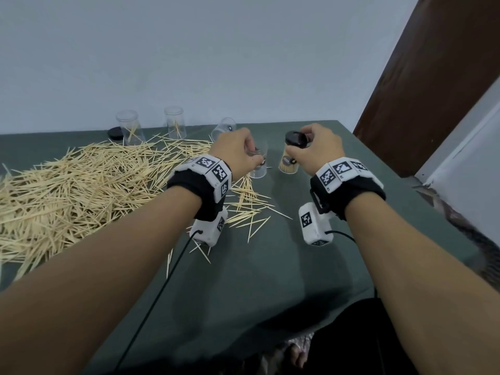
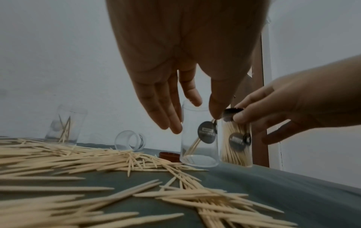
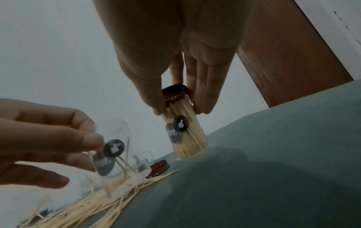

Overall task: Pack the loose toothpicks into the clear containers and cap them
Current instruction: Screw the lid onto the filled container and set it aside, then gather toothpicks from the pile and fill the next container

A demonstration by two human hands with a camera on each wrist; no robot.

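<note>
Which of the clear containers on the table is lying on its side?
The empty clear plastic container at the table's far edge, just beyond the left hand. The other clear containers stand upright; one, packed full of toothpicks, is being capped by the right hand.

Full clear container upright, dark cap tilted on top, near-empty container beside, toothpicks strewn left

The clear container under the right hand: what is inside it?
The clear plastic container is packed with upright wooden toothpicks. The right hand holds a black round cap on its mouth; the toothpick tips under the cap are mostly hidden.
</note>
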